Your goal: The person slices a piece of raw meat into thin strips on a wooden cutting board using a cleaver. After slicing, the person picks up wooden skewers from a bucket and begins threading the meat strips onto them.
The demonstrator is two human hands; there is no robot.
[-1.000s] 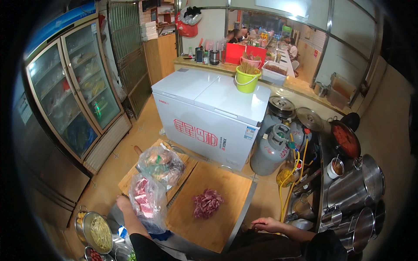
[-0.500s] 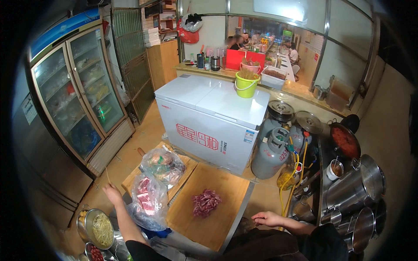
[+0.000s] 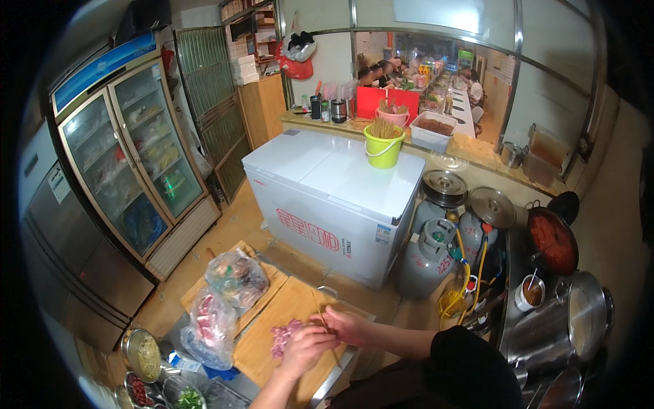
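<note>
My left hand [image 3: 308, 349] and my right hand [image 3: 347, 326] meet over the right part of a wooden cutting board [image 3: 262, 358]. A long thin skewer [image 3: 318, 305] runs between them, slanting across the board. Fingers of both hands are closed on it, partly hiding its middle; whether meat is on it I cannot make out. Beside my left hand lies a small pile of cut raw meat [image 3: 281, 337], partly covered by that hand. Left of the board sit a clear plastic bag of sliced raw meat [image 3: 208, 317] and another filled plastic bag [image 3: 235, 276] on a second board.
A white chest freezer [image 3: 320, 204] stands beyond the boards, bearing a green bucket [image 3: 383, 148] of sticks. Gas cylinders [image 3: 426, 259] with yellow hoses and large steel pots [image 3: 579, 320] stand right. Food bowls, one a steel bowl of pale shreds [image 3: 146, 358], are at lower left.
My left hand has moved right from beside the bags to the board, bringing the skewer. My right hand has come left to meet it and closed on the skewer. The view has shifted.
</note>
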